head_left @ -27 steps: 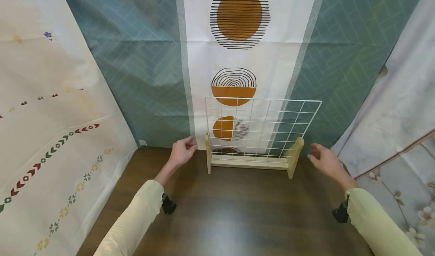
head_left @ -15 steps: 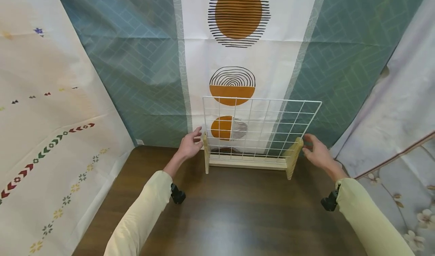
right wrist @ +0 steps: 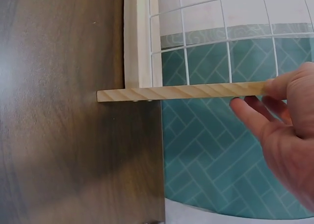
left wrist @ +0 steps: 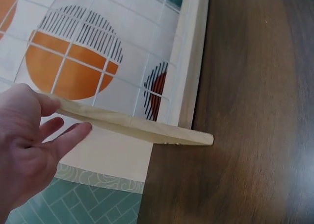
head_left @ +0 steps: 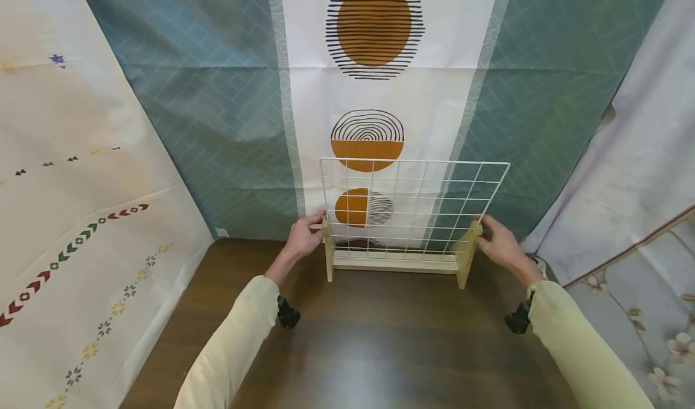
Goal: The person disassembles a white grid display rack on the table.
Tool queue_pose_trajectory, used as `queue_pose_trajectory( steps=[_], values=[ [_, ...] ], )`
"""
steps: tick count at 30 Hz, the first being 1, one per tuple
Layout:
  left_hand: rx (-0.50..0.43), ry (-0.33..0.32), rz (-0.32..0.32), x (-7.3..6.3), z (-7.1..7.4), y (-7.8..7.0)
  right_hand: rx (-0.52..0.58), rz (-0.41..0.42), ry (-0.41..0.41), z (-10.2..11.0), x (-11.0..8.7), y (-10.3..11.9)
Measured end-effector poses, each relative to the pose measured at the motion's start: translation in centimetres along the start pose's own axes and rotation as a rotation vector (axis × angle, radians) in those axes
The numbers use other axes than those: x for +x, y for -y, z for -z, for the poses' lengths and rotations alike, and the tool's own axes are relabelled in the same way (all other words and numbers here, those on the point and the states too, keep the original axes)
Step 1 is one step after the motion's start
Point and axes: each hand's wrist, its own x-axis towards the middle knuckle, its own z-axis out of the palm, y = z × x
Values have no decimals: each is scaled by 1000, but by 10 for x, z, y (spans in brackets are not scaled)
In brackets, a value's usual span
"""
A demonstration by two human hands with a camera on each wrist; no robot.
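Note:
A display stand with a white wire grid (head_left: 415,160) and a pale wooden base bar (head_left: 395,264) stands at the back of the brown table. Its grid leans back between two wooden side pieces. At the upper part of the left side piece (left wrist: 132,124), my left hand (head_left: 304,237) pinches the wood, thumb on the edge and fingers along the outer face. My right hand (head_left: 501,244) holds the top of the right side piece (right wrist: 181,92) in much the same way. In the right wrist view, fingertips (right wrist: 239,106) lie against its outer face.
Behind the stand hangs a green and white cloth (head_left: 228,125) with orange circles. A patterned white cloth (head_left: 81,216) borders the left side, and a floral one (head_left: 624,264) the right. The dark wooden tabletop (head_left: 374,330) stretches in front of the stand.
Both hands have moved inward from beside the stand to its wooden side pieces, and their fingers have closed on them. The stand keeps its place on the table.

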Motion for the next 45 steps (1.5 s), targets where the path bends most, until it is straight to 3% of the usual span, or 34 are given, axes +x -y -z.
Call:
queue_pose_trajectory(
  steps=[3, 7, 17, 34, 45],
  values=[
    [21, -14, -8, -2, 0, 3, -24, 3, -4, -3, 0, 0],
    [-17, 10, -24, -3, -1, 6, -35, 16, -33, -6, -2, 0],
    [-34, 11, -46, -5, -3, 12, 59, -40, -9, -9, -4, 0],
    [-74, 14, -66, -15, 0, 10, 63, -29, -34, -11, -3, 1],
    [-110, -4, -75, -25, 1, 12, 68, -35, -7, -10, -2, 6]
  ],
)
